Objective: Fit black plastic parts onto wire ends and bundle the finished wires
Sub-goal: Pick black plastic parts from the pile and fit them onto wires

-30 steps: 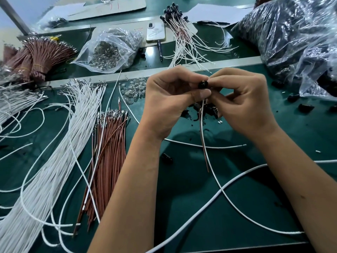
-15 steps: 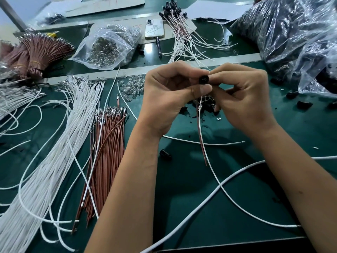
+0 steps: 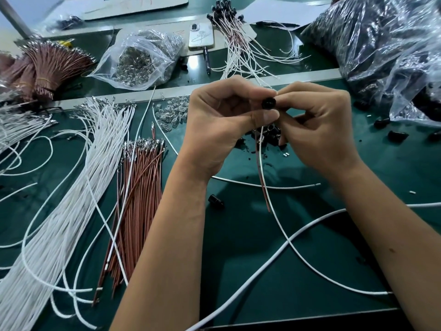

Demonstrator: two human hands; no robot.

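Fingers [image 3: 267, 117] pinching black part [image 3: 268, 103], wire ends hidden

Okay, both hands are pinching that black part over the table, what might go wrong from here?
1. The black part is held only by fingertips of the left hand and right hand; it may slip and fall among the loose black parts below.
2. The brown wire and white wire hang free and cross the thick cable, so they could snag.

One head-worn wide-angle view looks forward and down, close over the green table [image 3: 238, 271], filling the frame.
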